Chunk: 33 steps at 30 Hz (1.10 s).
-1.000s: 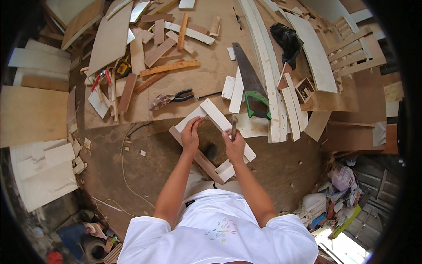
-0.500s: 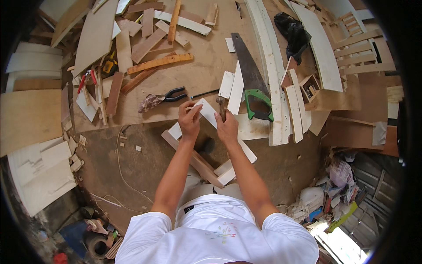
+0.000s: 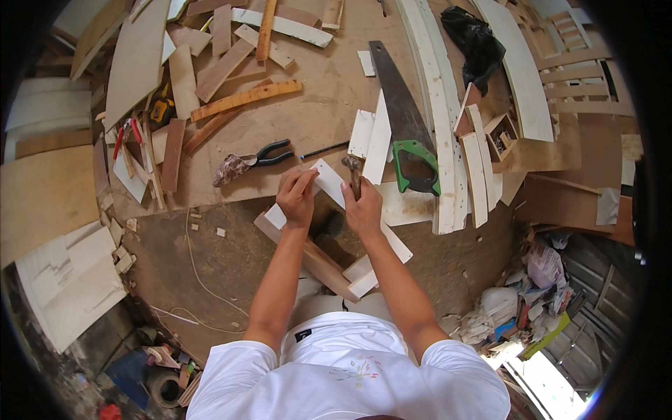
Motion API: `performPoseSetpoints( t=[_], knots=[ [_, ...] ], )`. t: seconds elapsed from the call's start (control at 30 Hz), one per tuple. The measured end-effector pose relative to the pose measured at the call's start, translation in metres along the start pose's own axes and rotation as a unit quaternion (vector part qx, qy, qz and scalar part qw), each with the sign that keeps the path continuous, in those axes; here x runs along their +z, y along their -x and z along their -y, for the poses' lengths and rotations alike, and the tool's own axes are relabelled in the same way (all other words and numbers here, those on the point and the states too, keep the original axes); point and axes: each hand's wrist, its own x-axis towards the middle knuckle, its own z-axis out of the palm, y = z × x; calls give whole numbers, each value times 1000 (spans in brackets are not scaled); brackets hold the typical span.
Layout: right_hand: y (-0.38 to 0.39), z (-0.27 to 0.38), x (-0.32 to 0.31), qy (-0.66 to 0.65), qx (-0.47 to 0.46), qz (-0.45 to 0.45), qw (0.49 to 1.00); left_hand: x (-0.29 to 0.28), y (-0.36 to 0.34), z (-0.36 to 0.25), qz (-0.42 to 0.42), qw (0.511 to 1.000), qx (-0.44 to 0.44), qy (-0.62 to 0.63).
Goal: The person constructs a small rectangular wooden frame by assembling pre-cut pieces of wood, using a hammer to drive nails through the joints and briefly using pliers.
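Left hand grip pinching white wooden frame, right hand grip closed around hammer, green-handled saw just beside, pliers near, scrap boards crowding bench

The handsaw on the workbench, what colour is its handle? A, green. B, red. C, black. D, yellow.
A: the handsaw lies on the workbench just beyond the right hand, and the grip at the near end of its dark blade is plainly green.
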Motion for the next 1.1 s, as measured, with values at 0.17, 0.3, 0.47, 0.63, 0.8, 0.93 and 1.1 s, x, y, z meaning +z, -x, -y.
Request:
performPoseSetpoints(
  t=[0.17,0.3,0.47,0.63,0.8,0.93,1.1],
  knots=[
    [3,8,-5,25,-51,6,998,0,-2,-4,-1,1000,-2,-1],
    [11,22,-12,12,-84,60,995,5,1,1,-21,998,-54,35],
    [13,42,-13,8,-129,78,989,7,6,3,-43,994,-97,39],
    [18,45,-16,42,-234,82,968,5,5,5,-31,996,-73,38],
    [18,39,-14,38,-257,79,963,3,7,6,-23,997,-60,38],
    [12,23,-7,96,-226,117,962,5,8,5,-7,997,-78,27],
    [14,24,1,66,-275,62,957,11,7,6,-18,991,-124,37]
  ],
)
